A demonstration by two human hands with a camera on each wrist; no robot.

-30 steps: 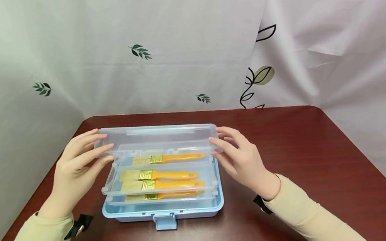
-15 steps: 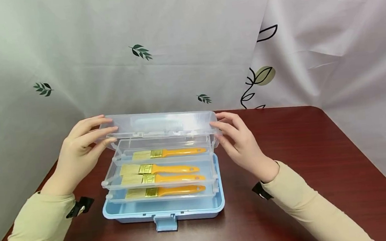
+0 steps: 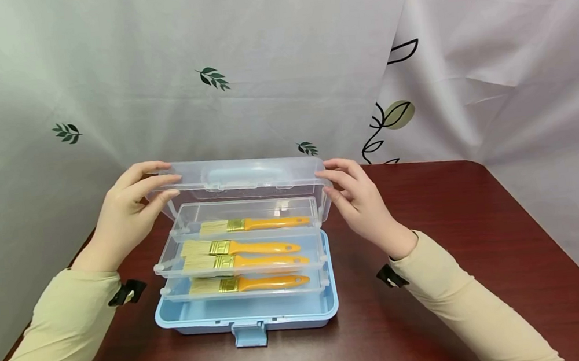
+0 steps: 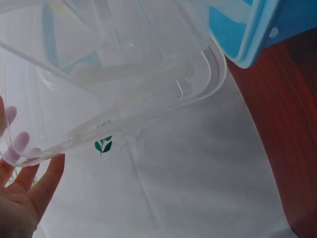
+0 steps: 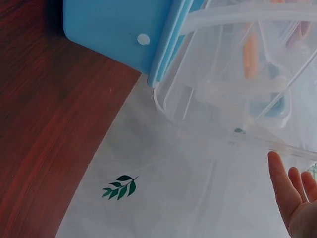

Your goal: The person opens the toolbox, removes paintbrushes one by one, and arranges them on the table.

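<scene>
Clear plastic, head view: the transparent hinged lid point(image 3: 239, 180) of the pale blue plastic toolbox point(image 3: 250, 312) stands raised at the far side of the box, its long axis running left to right across the person.
Left hand, head view: the left hand point(image 3: 127, 210) has the lid's left end in its grip, fingers over the top edge and thumb beneath, only lightly curled.
Right hand, head view: the right hand point(image 3: 356, 197) holds the right end the same way, fingertips on the corner, thumb under.
Which is nearer: neither; each hand sits at its own end, and the lid lies between them, above and behind the trays.
Trays, head view: two clear stepped trays point(image 3: 246, 248) fan out beneath the lid, carrying four orange-handled paintbrushes point(image 3: 247, 263), every handle pointing right.
Box, head view: it rests on the dark red wooden table point(image 3: 484, 243), its blue front latch point(image 3: 249, 334) facing the person.
Backdrop, head view: a white cloth printed with green leaf sprigs point(image 3: 212, 77) hangs behind.

Left wrist view: the clear lid point(image 4: 124, 79) fills the frame from below; fingertips of the left hand point(image 4: 25, 193) press against its rim at lower left, and the blue box corner point(image 4: 257, 29) shows at upper right.

Right wrist view: the lid's rim point(image 5: 233, 124) runs above the right hand's fingers point(image 5: 285, 191), which lie straight just under the edge; whether they touch it here I cannot tell. The blue box wall point(image 5: 124, 29) sits at upper left over the table.
</scene>
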